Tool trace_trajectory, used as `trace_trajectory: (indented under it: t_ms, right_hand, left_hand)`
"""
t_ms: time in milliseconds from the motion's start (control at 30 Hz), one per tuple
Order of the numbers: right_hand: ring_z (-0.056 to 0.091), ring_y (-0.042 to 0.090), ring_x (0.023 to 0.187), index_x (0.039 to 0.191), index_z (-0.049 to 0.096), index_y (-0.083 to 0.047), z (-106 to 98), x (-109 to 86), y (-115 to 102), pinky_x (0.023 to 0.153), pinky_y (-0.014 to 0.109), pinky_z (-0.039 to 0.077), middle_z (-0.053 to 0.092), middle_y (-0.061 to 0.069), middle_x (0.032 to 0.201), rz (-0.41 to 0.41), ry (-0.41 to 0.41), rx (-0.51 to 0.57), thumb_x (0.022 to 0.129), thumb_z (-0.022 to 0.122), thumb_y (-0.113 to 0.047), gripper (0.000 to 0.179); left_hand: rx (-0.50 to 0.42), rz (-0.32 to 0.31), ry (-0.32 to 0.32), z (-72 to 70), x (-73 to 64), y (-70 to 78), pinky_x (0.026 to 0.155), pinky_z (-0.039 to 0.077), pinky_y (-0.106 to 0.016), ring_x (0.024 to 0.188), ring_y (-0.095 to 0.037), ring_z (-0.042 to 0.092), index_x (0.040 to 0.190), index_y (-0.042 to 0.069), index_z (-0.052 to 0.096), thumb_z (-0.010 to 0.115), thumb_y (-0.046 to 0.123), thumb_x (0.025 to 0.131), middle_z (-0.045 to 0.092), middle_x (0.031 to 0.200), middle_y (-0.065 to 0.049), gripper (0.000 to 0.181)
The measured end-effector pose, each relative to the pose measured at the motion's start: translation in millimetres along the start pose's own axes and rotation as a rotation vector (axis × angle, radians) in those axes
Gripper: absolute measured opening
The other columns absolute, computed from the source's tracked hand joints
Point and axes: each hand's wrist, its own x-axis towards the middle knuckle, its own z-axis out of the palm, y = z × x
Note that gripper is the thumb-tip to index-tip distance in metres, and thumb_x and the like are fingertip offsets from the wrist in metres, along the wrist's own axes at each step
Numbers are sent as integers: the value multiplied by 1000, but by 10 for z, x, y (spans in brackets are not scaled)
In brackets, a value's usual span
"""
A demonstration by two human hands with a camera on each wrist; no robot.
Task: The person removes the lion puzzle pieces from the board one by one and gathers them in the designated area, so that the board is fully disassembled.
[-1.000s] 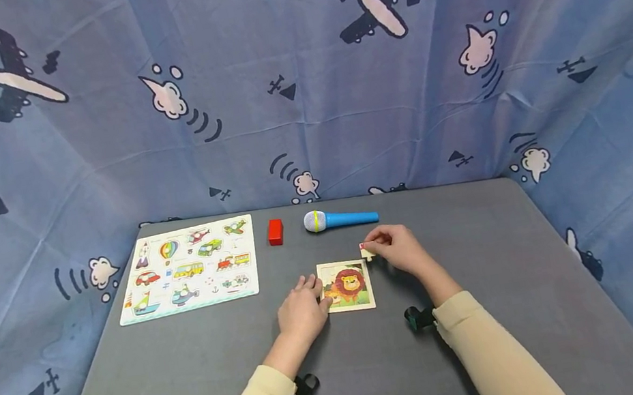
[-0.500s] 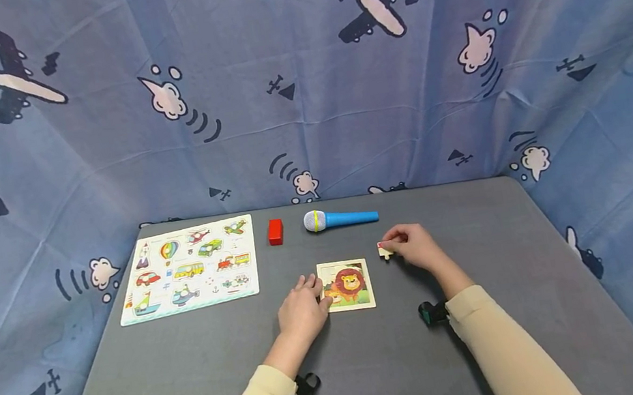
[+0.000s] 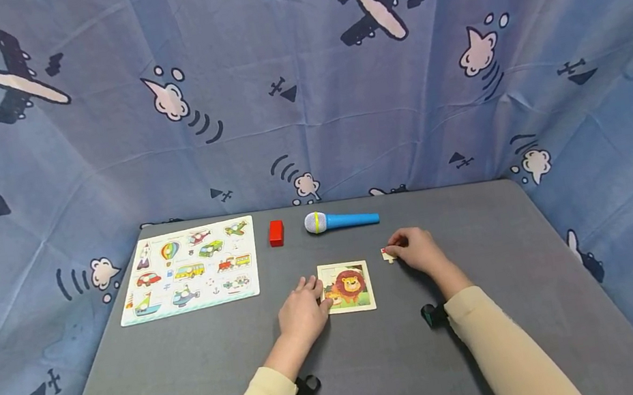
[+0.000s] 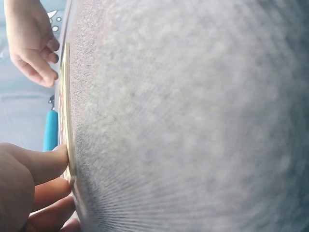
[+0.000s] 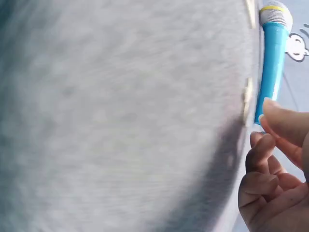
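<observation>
A small square jigsaw puzzle with a lion picture (image 3: 350,283) lies flat in a pale frame on the table. My left hand (image 3: 300,314) holds it at its left side, thumb and forefinger at the edge; the left wrist view shows the thumb (image 4: 50,162) against the frame (image 4: 68,96). To the right of the puzzle, a loose jigsaw piece (image 3: 388,255) with a red corner lies on the table. My right hand (image 3: 418,252) is just beside it; in the right wrist view its loosely bent fingers (image 5: 260,150) appear apart from the piece (image 5: 247,101).
A toy microphone (image 3: 345,219) with a blue handle lies behind the puzzle. Left of it stands a red block (image 3: 276,233). A picture board of vehicles (image 3: 188,269) covers the table's back left. Patterned cloth (image 3: 305,123) hangs behind the grey table (image 3: 369,375).
My right hand has carried the jigsaw piece rightward, away from the puzzle, and the piece now lies on the table beside the fingers. The left hand has stayed in place.
</observation>
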Motion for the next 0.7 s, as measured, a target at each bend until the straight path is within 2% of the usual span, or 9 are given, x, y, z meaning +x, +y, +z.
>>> trace_trajectory:
  t_ms: [100,300,533,700]
  right_hand:
    - [62,26,90,104,72,-7,-34,-19,-46,80,42,50,72,11,101,-14,13,-2,95,71,-24,19]
    - [65,22,84,107,73,-8,-86,-52,-196,69,36,53,73,9,100,-77,17,16,96,71,-22,18]
    - [65,20,82,109,73,-9,-73,-112,-369,72,37,54,74,8,100,-106,31,47,95,72,-23,20]
    - [65,18,79,113,72,-8,-25,-136,-460,68,35,55,73,8,101,-126,28,77,95,72,-23,23]
  left_hand:
    - [-5,0,-5,3,-4,6,104,50,-51,141,-23,49,138,18,65,71,38,93,57,147,0,50]
    - [-7,-7,-6,2,-12,11,104,50,-52,141,-24,49,138,18,65,72,38,93,57,148,0,50]
    - [-1,-10,-3,3,-18,21,103,50,-52,140,-25,50,138,18,65,71,38,93,57,147,0,50]
    - [-9,-8,0,-11,-20,23,102,51,-53,140,-25,50,137,17,66,72,37,92,58,147,-1,49]
